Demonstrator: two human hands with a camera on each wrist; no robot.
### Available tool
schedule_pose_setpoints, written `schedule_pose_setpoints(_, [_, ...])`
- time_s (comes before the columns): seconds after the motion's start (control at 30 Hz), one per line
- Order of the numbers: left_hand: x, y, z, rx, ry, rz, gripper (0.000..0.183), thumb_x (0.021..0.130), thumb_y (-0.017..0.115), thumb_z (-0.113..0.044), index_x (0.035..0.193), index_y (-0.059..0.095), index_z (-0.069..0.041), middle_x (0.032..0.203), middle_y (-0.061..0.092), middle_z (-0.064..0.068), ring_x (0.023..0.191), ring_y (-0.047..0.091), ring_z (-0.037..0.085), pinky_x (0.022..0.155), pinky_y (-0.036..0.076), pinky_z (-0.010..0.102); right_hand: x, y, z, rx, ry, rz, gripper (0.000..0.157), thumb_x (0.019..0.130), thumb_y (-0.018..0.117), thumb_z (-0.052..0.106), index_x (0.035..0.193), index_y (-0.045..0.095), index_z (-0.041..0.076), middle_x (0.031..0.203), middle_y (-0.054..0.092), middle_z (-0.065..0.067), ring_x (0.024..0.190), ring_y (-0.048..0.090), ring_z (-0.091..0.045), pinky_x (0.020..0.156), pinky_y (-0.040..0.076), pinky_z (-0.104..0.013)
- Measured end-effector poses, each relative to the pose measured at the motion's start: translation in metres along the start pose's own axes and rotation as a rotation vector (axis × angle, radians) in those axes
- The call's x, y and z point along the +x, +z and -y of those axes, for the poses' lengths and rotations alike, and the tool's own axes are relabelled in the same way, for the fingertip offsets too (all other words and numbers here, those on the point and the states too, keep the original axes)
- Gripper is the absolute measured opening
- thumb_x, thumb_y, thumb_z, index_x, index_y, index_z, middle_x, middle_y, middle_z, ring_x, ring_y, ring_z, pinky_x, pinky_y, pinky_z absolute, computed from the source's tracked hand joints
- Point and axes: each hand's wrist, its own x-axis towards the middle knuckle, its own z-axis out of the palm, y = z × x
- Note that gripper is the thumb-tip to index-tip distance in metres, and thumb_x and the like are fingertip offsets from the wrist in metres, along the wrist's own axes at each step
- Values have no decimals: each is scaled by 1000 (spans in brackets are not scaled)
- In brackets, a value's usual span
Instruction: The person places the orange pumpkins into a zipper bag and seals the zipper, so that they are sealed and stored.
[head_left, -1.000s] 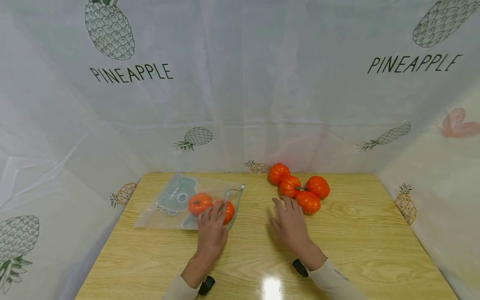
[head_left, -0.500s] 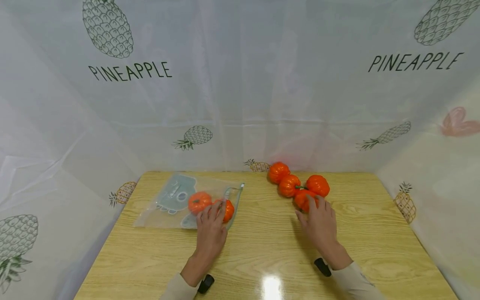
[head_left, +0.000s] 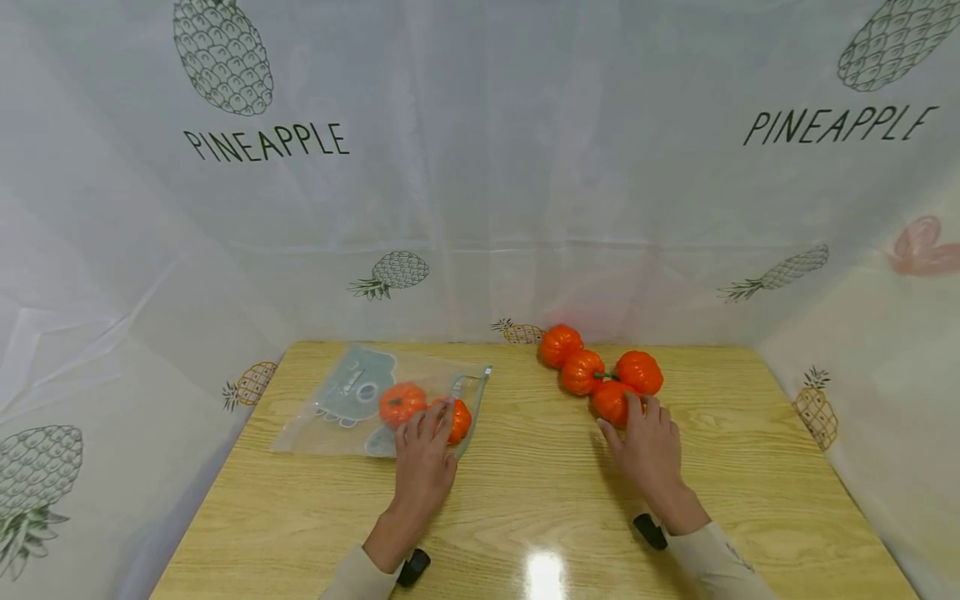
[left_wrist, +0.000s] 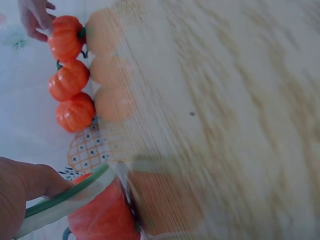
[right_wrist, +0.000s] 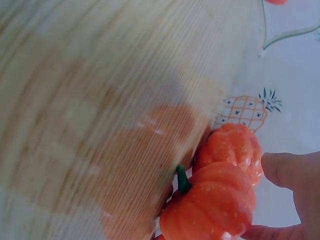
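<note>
On the table's left lies a clear zip bag [head_left: 352,392] with a printed blue-grey animal figure. Inside it is an orange toy pumpkin [head_left: 402,404], and a second pumpkin [head_left: 460,422] lies at its green-edged mouth. My left hand [head_left: 425,450] holds the bag at this mouth, fingers over the second pumpkin; the left wrist view shows the thumb [left_wrist: 40,182] at the green rim [left_wrist: 75,192]. On the right, my right hand [head_left: 651,442] grips the nearest pumpkin [head_left: 611,402] of a cluster, fingers over its right side. Its far side is hidden in the right wrist view [right_wrist: 212,200].
Behind the gripped pumpkin stand three more orange pumpkins: one on the right [head_left: 639,372], one in the middle [head_left: 582,372], and one at the back edge [head_left: 561,346]. A pineapple-printed curtain [head_left: 525,208] rises behind the wooden table [head_left: 525,483].
My right hand has moved right from beside the cluster onto the front pumpkin, its fingers now around it. The left hand and bag have stayed in place.
</note>
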Motion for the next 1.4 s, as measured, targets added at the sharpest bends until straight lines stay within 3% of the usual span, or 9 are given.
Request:
schedule_pose_setpoints(0.7, [-2, 2, 1, 15, 12, -10, 76, 66, 85, 11, 138, 67, -2, 141, 57, 11, 118, 51, 36, 96, 42, 57, 5, 6, -10, -9, 102, 74, 66, 101, 70, 32, 144, 46, -12, 132, 52, -44, 114, 52, -63, 95, 44, -70])
schedule_pose_setpoints(1.03, [-2, 2, 1, 12, 6, -3, 76, 67, 84, 11, 139, 67, -2, 141, 57, 11, 118, 51, 36, 95, 41, 57, -7, 9, 4, 12, -25, -4, 65, 95, 80, 28, 139, 54, -11, 124, 59, -41, 107, 58, -60, 89, 49, -68])
schedule_pose_setpoints(1.27, [0, 2, 1, -3, 12, -11, 76, 66, 84, 12, 139, 66, -1, 140, 57, 11, 118, 51, 37, 95, 40, 57, -14, 16, 29, 55, -190, -115, 66, 87, 89, 24, 136, 60, -9, 119, 65, -34, 104, 62, -55, 85, 54, -64])
schedule_pose_setpoints(1.4, [0, 1, 1, -8, 11, -10, 77, 66, 84, 13, 140, 66, -2, 141, 56, 11, 118, 51, 37, 94, 40, 57, -15, 21, 47, 79, -219, -83, 68, 85, 90, 24, 137, 60, -7, 123, 65, -31, 112, 60, -53, 92, 53, -63])
